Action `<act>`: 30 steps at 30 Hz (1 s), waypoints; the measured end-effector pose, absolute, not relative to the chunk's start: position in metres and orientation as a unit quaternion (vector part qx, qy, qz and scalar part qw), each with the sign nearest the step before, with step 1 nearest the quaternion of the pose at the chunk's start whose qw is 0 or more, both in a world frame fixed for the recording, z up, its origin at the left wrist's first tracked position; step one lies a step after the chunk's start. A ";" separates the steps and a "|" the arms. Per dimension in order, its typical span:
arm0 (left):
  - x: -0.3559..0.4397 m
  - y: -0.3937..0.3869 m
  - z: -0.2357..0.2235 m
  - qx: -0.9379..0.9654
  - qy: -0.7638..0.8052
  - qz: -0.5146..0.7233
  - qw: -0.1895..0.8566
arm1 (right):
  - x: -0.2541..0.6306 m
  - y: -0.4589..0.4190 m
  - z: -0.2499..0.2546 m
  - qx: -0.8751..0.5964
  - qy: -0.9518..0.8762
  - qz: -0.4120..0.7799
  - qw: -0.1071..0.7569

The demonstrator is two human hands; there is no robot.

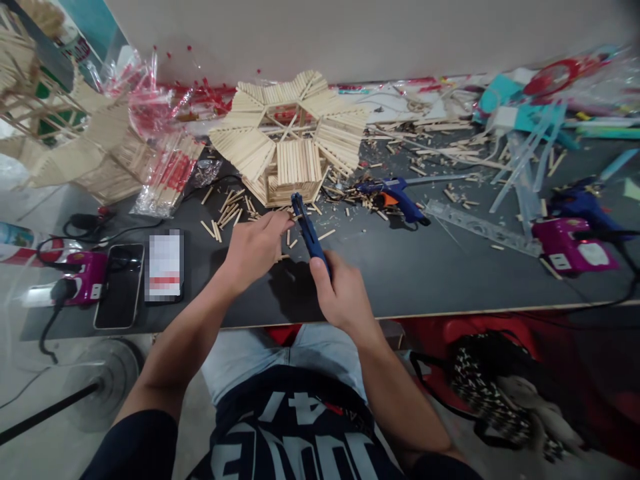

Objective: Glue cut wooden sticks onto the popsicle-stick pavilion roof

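Observation:
In the head view my right hand [345,290] is wrapped round a long blue hand cutter [311,233], its narrow tip pointing away from me. My left hand [257,247] is closed beside the cutter's jaws, pinching a thin wooden stick [296,217]; little of the stick shows between the fingertips. Just beyond both hands stands a star-shaped frame [295,163] built from many wooden sticks, with an open middle. Short cut stick pieces [233,208] lie scattered on the dark table [400,267] around my left hand.
A blue glue gun [400,197] and a clear ruler [480,227] lie right of the frame. Two phones [119,287] and a purple power block [90,277] are at left, another purple block [575,245] at right. Bagged sticks [167,170] lie behind. A second stick structure [95,143] stands far left.

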State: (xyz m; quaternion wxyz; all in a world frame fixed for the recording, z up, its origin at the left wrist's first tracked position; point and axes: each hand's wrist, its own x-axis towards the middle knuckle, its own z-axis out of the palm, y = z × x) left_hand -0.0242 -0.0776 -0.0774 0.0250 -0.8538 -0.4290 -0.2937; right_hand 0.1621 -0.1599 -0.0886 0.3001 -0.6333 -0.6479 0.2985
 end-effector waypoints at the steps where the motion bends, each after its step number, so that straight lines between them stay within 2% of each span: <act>1: -0.024 -0.077 -0.078 -0.853 -0.429 -0.294 0.028 | 0.162 -0.159 -0.089 -0.634 -0.650 0.296 0.297; 18: -0.023 -0.077 -0.078 -0.847 -0.421 -0.318 0.057 | 0.157 -0.158 -0.101 -0.656 -0.657 0.232 0.289; 27: -0.028 -0.074 -0.080 -0.834 -0.432 -0.338 0.059 | 0.159 -0.155 -0.108 -0.685 -0.667 0.209 0.204; 30: -0.031 -0.074 -0.075 -0.822 -0.435 -0.363 0.056 | 0.163 -0.162 -0.106 -0.672 -0.681 0.206 0.206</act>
